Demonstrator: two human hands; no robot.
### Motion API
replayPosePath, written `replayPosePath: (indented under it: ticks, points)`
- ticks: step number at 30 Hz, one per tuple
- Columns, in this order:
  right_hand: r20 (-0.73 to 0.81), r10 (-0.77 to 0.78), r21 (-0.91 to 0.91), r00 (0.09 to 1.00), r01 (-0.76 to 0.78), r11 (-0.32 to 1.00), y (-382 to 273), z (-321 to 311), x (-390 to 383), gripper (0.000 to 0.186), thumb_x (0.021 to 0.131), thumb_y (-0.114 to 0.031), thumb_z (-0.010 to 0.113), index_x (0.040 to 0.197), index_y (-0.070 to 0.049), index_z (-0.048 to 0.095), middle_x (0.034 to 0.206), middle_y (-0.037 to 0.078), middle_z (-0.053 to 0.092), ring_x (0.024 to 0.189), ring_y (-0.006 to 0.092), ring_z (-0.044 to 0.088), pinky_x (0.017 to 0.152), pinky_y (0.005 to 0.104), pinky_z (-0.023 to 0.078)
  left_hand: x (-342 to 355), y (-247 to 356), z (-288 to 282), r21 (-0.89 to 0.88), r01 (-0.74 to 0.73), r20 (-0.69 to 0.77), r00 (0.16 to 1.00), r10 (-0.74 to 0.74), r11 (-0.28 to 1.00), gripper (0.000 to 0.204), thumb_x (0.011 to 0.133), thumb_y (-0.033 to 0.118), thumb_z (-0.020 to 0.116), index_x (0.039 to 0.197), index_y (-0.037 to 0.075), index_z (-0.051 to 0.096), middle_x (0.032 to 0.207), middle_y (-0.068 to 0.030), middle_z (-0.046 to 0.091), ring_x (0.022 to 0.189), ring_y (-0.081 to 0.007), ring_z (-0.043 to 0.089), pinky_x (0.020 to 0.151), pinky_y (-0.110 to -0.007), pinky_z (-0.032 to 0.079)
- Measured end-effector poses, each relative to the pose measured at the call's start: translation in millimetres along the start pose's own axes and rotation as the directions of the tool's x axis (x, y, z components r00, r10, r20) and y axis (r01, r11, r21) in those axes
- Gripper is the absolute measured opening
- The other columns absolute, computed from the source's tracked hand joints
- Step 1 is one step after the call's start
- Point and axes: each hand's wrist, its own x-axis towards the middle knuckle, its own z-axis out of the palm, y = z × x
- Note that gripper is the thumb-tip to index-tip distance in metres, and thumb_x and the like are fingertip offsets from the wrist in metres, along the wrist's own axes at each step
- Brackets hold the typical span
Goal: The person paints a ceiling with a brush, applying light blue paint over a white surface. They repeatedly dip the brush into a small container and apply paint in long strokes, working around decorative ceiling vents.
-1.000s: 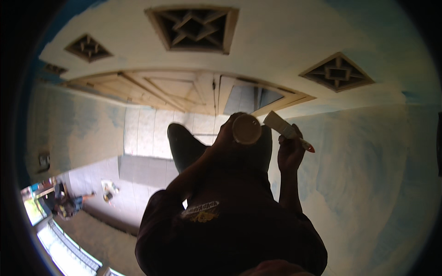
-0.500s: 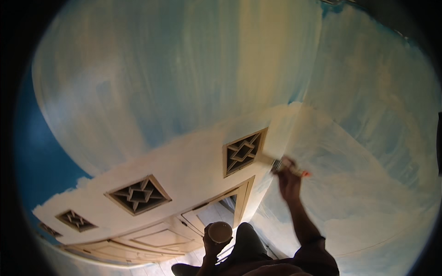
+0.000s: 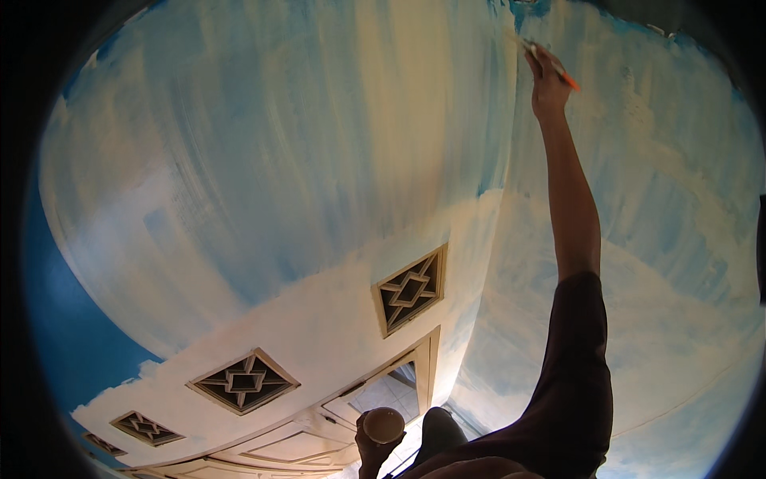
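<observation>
My right hand [image 3: 550, 86] is stretched up high, closed around a paintbrush [image 3: 568, 78] with an orange handle end. The bristles are at the wall corner [image 3: 507, 120], close to the top; the tip is blurred, so contact is hard to make out. Low down, my left hand [image 3: 370, 452] grips a round tub [image 3: 384, 425] with pale, creamy contents. Both the left wall [image 3: 319, 160] and the right wall [image 3: 654, 223] carry streaky cream paint over blue.
Several vents with diamond lattices, one a patterned vent [image 3: 410, 290], run along the left wall above a panelled door [image 3: 295, 439]. A deep blue unpainted-over patch [image 3: 80, 319] lies at far left. My knee [image 3: 439, 435] shows below.
My right hand has swung upward with the paintbrush, from beside the near vent to the top of the corner. The tub stays low in my left hand. The view has shifted slightly.
</observation>
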Motion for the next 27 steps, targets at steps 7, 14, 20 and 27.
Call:
replayPosePath:
  ticks: [7, 14, 20, 27]
  points:
    - [0.086, -0.077, -0.027, 0.993, 0.080, 0.996, 55, 6, 77, 0.024, 0.097, 0.000, 0.056, 0.115, 0.015, 0.059, 0.125, 0.024, 0.061, 0.116, 0.0312, 0.062, 0.107, 0.0362, 0.053, 3, -9, -5, -0.040, 0.064, -0.052, 0.996, -0.066, 0.997, 0.096, 0.052, 0.027, 0.099, 0.129, 0.002, 0.047, 0.113, -0.0149, 0.066, 0.103, -0.0277, 0.066, 0.089, -0.040, 0.056]
    - [0.058, -0.089, 0.081, 0.994, 0.085, 0.993, 86, 12, 92, 0.027, 0.097, 0.000, 0.057, 0.118, 0.016, 0.058, 0.128, 0.025, 0.059, 0.119, 0.0326, 0.061, 0.109, 0.0369, 0.051, 7, -11, -13, -0.071, 0.105, -0.099, 0.989, -0.111, 0.992, 0.096, 0.053, 0.025, 0.099, 0.130, 0.002, 0.046, 0.113, -0.0144, 0.065, 0.104, -0.0266, 0.066, 0.089, -0.039, 0.056]
    - [0.482, -0.125, 0.683, 0.867, -0.283, 0.673, 108, -25, 125, 0.036, 0.087, -0.003, 0.065, 0.119, 0.013, 0.060, 0.124, 0.024, 0.063, 0.110, 0.0315, 0.065, 0.097, 0.0357, 0.054, 12, -21, -8, -0.235, 0.135, -0.119, 0.979, -0.167, 0.962, 0.097, 0.053, 0.024, 0.099, 0.131, 0.003, 0.045, 0.113, -0.0141, 0.065, 0.105, -0.0256, 0.066, 0.089, -0.039, 0.056]
    - [0.026, 0.115, -0.039, 0.993, -0.114, 0.993, 84, -41, -33, 0.029, 0.099, -0.005, 0.056, 0.122, 0.012, 0.059, 0.132, 0.022, 0.059, 0.124, 0.0285, 0.058, 0.112, 0.0382, 0.046, 18, 1, -22, -0.036, 0.104, -0.049, 0.993, -0.106, 0.994, 0.094, 0.055, 0.023, 0.098, 0.129, 0.001, 0.044, 0.110, -0.0150, 0.067, 0.100, -0.0269, 0.067, 0.087, -0.039, 0.056]
